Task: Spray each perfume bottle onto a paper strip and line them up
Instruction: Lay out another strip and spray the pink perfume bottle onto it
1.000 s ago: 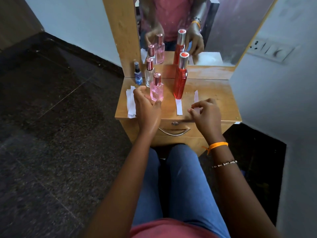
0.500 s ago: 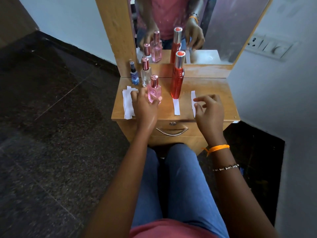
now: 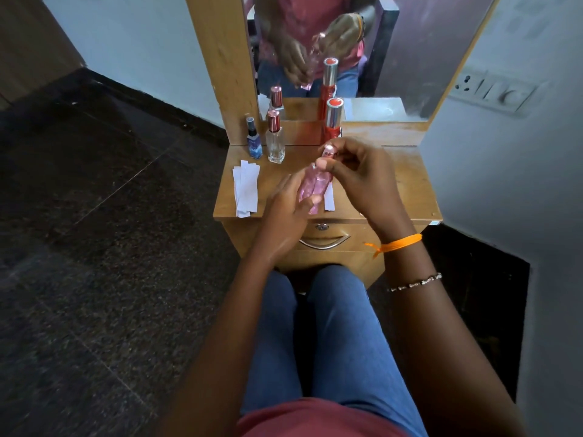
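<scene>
With pink bottle (image 3: 312,187) gripped in left hand (image 3: 284,216), right hand (image 3: 362,178) pinching its cap (image 3: 328,151) at frame centre: uncap next, then spray a strip (image 3: 328,197).

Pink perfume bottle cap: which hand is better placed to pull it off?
Right. The right hand already pinches the cap at the top, while the left hand grips the pink perfume bottle lower down, steadying it.
</scene>
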The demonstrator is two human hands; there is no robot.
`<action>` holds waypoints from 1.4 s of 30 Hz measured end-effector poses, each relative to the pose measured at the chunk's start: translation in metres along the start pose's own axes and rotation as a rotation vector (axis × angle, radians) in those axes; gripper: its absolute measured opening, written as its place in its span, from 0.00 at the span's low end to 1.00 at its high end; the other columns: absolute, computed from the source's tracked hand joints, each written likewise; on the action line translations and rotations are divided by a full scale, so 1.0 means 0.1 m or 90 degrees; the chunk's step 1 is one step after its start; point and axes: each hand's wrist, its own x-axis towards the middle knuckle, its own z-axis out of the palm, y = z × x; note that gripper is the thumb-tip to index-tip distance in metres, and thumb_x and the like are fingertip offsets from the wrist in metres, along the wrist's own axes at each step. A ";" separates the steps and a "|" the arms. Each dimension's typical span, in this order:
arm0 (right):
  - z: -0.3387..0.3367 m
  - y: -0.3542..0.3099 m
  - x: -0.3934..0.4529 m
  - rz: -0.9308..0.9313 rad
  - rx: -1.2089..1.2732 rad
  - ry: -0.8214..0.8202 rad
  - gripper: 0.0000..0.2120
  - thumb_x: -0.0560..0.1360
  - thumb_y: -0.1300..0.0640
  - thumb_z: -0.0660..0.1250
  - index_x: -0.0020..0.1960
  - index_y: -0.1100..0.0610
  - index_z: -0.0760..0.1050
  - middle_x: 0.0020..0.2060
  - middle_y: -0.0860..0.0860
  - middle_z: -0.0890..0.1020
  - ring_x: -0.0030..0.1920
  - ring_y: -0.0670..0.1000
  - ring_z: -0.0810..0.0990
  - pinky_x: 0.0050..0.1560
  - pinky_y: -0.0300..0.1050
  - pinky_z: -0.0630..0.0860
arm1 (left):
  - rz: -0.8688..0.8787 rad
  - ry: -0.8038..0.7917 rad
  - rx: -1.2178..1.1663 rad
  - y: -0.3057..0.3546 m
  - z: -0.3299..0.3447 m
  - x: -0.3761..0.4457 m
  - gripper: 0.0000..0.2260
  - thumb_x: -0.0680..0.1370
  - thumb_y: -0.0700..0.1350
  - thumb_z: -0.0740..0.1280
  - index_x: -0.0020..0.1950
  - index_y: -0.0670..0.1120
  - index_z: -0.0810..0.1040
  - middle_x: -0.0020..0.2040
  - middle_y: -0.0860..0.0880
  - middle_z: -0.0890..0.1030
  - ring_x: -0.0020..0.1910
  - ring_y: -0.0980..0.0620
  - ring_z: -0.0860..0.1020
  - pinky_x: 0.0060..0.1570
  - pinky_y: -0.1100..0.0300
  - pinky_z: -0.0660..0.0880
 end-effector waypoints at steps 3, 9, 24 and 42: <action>-0.06 0.00 0.01 0.006 0.070 -0.031 0.10 0.74 0.67 0.67 0.55 0.64 0.77 0.45 0.65 0.81 0.45 0.62 0.79 0.52 0.56 0.77 | -0.033 -0.054 -0.067 -0.04 -0.08 -0.03 0.21 0.79 0.42 0.61 0.71 0.50 0.64 0.67 0.49 0.73 0.65 0.55 0.71 0.59 0.63 0.69; 0.10 0.18 -0.05 -0.022 -0.007 0.072 0.09 0.73 0.70 0.64 0.52 0.62 0.73 0.42 0.57 0.82 0.44 0.57 0.82 0.48 0.43 0.77 | -0.088 0.017 -0.115 -0.14 -0.22 -0.04 0.18 0.79 0.42 0.60 0.69 0.51 0.67 0.63 0.54 0.75 0.61 0.62 0.73 0.53 0.70 0.70; 0.32 0.42 -0.29 -0.070 -0.081 0.129 0.16 0.77 0.62 0.62 0.64 0.58 0.73 0.56 0.54 0.79 0.54 0.52 0.78 0.54 0.43 0.75 | -0.034 0.067 -0.154 -0.07 -0.21 -0.02 0.19 0.78 0.42 0.63 0.69 0.48 0.68 0.64 0.52 0.75 0.62 0.59 0.73 0.57 0.73 0.71; -0.52 0.65 -0.39 0.145 0.185 0.134 0.17 0.83 0.51 0.51 0.61 0.58 0.73 0.49 0.52 0.80 0.39 0.45 0.77 0.38 0.39 0.73 | -0.019 0.020 0.198 0.11 0.87 0.36 0.16 0.77 0.35 0.62 0.65 0.40 0.73 0.56 0.42 0.76 0.55 0.43 0.76 0.50 0.56 0.71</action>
